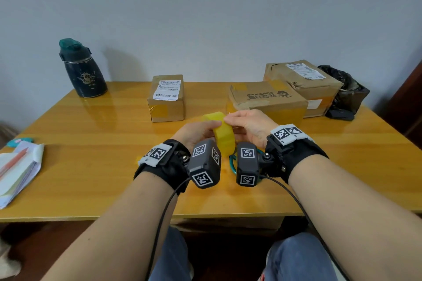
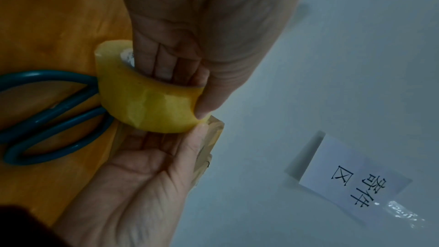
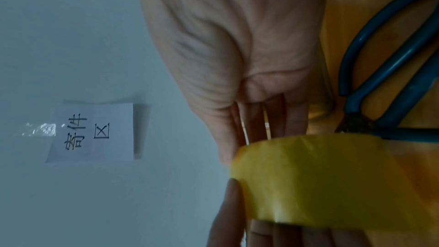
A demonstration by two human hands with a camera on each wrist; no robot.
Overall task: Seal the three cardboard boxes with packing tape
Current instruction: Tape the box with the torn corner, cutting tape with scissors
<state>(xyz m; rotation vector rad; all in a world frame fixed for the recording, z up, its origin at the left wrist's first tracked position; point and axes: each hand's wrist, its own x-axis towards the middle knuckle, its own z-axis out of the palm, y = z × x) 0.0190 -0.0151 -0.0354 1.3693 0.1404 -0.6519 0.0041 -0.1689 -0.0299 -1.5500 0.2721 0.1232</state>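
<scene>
The left hand (image 1: 198,131) grips the tape roll (image 1: 225,136) through its core. The right hand (image 1: 250,124) pinches its free end, just beside. All three boxes lie beyond both hands; the middle box (image 1: 267,100) is nearest the right.

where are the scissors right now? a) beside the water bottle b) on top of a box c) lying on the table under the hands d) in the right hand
c: the scissors lie flat on the table below both hands, which hold only the tape roll; left hand and right hand touch no scissors.
</scene>
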